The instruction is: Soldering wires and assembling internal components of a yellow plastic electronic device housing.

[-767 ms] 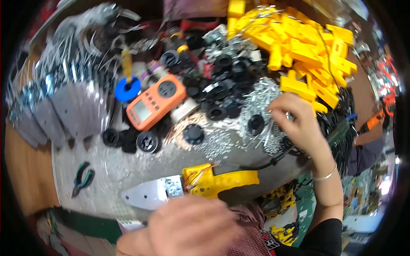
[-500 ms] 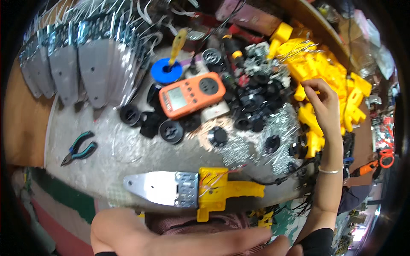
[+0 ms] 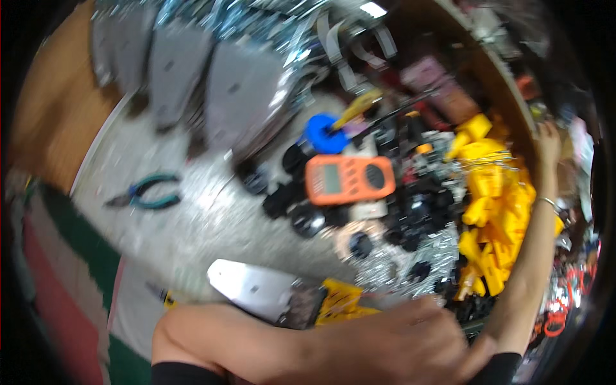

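My left hand lies across the lower edge, in front of a half-built tool. The tool has a tapered flat metal plate and a yellow plastic handle housing, partly covered by my left forearm and hand. Blur and angle hide that hand's fingers. My right arm, with a bracelet at the wrist, reaches far up the right side. My right hand is at the wooden rim, beyond the pile of yellow plastic housings. Its fingers are smeared, and what it touches cannot be made out.
An orange meter lies amid black round knobs and loose metal pins. Behind it is a blue spool with a yellow-handled tool. Pliers lie at left, below a row of grey metal plates.
My right hand has moved from over the yellow housings to farther right and away. The view has swung, shifting the bench contents rightward. My left arm now covers part of the half-built tool.
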A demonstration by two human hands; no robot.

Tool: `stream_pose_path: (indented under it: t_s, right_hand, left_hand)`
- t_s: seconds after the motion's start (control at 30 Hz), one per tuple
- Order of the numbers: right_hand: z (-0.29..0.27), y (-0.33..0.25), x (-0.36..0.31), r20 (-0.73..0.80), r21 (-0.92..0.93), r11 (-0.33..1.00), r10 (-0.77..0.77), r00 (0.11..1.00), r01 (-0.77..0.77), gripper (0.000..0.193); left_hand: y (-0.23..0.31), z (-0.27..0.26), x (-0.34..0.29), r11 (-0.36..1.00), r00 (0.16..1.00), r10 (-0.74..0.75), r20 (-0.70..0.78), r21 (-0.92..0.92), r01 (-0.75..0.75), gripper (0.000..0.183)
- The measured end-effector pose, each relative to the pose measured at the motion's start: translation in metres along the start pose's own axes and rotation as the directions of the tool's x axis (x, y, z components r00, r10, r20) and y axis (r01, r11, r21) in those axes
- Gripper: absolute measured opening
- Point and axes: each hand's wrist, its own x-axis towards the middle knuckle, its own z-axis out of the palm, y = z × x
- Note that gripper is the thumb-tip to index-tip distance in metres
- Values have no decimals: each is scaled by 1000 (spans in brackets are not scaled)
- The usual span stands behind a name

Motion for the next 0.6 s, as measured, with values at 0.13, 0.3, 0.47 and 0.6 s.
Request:
stream_pose_path:
  t_s: [0.13, 0.3, 0.47, 0.6]
  right_hand:
    - [35, -146, -28, 200, 499, 713, 459, 866, -493, 44]
    - [18, -138, -12, 330, 364, 611, 621, 711, -703, 50]
    - [11, -143, -9, 305, 193, 670, 654, 693, -717, 47]
    - [14, -138, -20, 198, 282, 650, 680, 706, -705, 47]
  left_hand:
    - [-49, 3, -11, 927, 996, 39, 86, 370, -68, 28]
    - [-37, 2, 7, 978, 970, -88, 226, 204, 41, 35]
    - [-40, -2, 14, 972, 953, -148, 265, 218, 90, 34]
    - [-45, 3, 10, 977, 969, -100, 227, 209, 52, 34]
